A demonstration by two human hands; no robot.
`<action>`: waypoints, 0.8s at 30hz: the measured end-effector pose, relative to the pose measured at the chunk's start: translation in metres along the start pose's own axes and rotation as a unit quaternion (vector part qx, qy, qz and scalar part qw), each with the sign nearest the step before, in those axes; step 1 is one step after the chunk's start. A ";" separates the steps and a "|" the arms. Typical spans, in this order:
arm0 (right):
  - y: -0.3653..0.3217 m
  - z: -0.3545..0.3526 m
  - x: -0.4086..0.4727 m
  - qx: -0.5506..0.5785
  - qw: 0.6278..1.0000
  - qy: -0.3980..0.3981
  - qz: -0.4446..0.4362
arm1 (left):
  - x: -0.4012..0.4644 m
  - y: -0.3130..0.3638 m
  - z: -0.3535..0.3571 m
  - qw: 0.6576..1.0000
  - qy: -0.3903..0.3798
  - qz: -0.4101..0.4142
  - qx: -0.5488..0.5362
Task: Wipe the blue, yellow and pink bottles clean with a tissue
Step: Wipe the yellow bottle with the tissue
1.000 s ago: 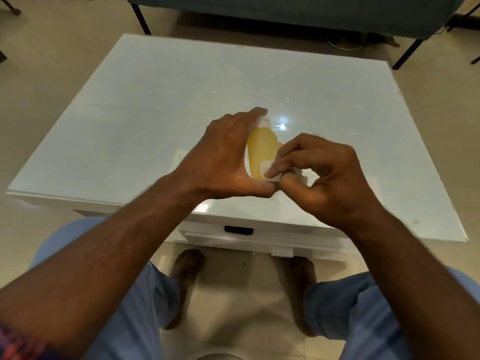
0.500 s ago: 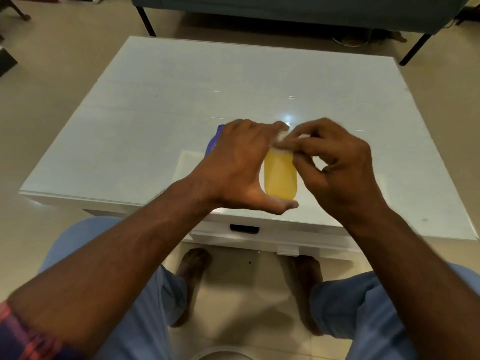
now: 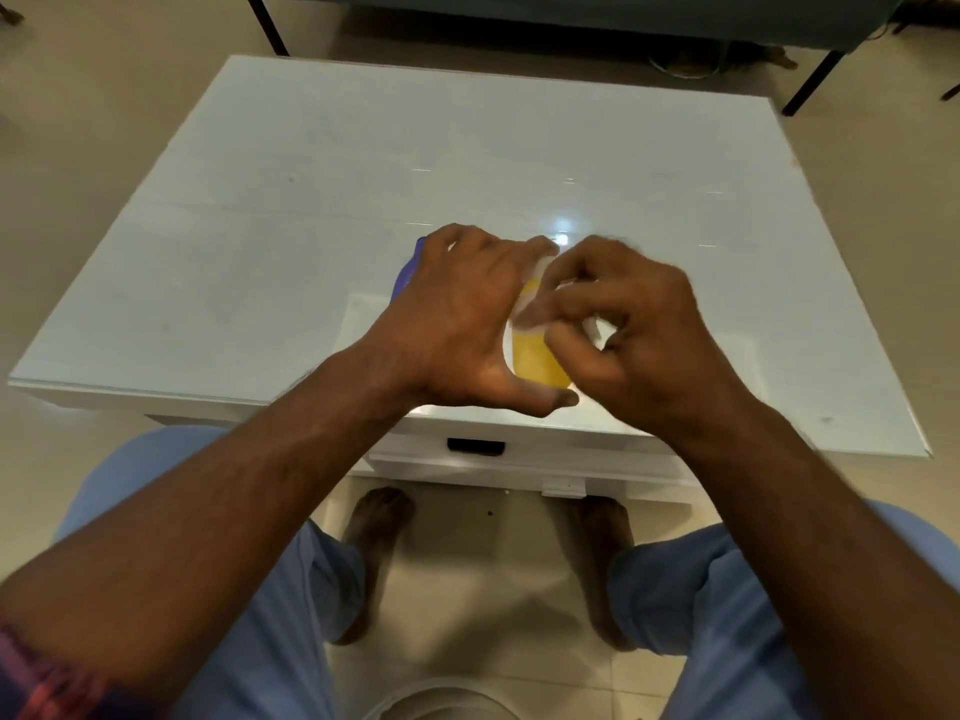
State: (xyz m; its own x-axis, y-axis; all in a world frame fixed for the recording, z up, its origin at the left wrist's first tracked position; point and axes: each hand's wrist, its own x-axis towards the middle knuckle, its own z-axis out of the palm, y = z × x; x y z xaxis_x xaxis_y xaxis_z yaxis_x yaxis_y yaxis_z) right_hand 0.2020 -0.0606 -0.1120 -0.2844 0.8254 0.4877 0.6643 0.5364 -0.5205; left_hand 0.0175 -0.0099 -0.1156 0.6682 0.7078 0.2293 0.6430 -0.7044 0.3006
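My left hand (image 3: 462, 324) grips the yellow bottle (image 3: 537, 358) above the table's near edge, thumb under its base and fingertips at its top. My right hand (image 3: 623, 335) pinches a white tissue (image 3: 532, 298) and presses it against the bottle's upper side. A sliver of the blue bottle (image 3: 407, 270) shows behind my left hand, mostly hidden. The pink bottle is not in view.
The white glass-topped table (image 3: 322, 210) fills the middle of the view, with a drawer slot (image 3: 475, 445) under its near edge. A dark sofa on black legs (image 3: 571, 7) stands behind it. My knees and bare feet are below the table edge.
My right hand with the tissue has slid from the bottle's top down along its upper side. The left hand keeps its hold on the yellow bottle.
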 end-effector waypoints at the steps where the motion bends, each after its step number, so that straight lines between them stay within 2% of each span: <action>1: -0.006 0.003 -0.003 0.003 0.999 -0.033 -0.016 | 0.001 -0.001 -0.001 1.000 0.006 -0.002 0.002; 3: -0.010 0.006 -0.006 -0.005 0.997 -0.068 -0.038 | 0.001 -0.003 -0.001 1.000 0.006 -0.002 0.003; 4: -0.007 0.005 -0.005 -0.004 0.998 -0.058 -0.033 | 0.001 -0.003 0.000 1.000 0.004 -0.001 0.003; 6: 0.002 -0.001 0.000 -0.008 1.000 -0.002 -0.004 | 0.000 -0.001 0.002 1.000 0.004 0.001 -0.016; 8: 0.008 -0.006 0.004 0.001 0.999 0.045 0.031 | -0.001 0.002 0.000 0.996 0.030 -0.004 -0.084; 11: 0.002 -0.008 0.003 0.076 0.993 0.055 0.071 | -0.002 -0.001 -0.001 0.983 0.077 -0.043 -0.160; 15: -0.004 -0.010 0.003 0.175 0.979 0.067 0.082 | -0.005 -0.005 -0.003 0.965 0.119 -0.074 -0.223; 20: 0.006 -0.008 0.005 0.214 0.956 0.101 0.172 | -0.009 0.004 0.000 0.954 0.095 -0.055 -0.279; 24: -0.003 -0.010 0.005 0.269 0.950 0.100 0.124 | -0.006 -0.001 -0.001 0.940 0.125 -0.102 -0.302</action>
State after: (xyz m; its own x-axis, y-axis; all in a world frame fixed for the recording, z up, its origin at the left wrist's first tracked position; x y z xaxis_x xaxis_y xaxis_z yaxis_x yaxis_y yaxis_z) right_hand 0.2052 -0.0599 -0.1008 0.0064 0.9169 0.3992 0.2299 0.3872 -0.8929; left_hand 0.0124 -0.0129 -0.1164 0.3968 0.8684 0.2972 0.3688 -0.4474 0.8148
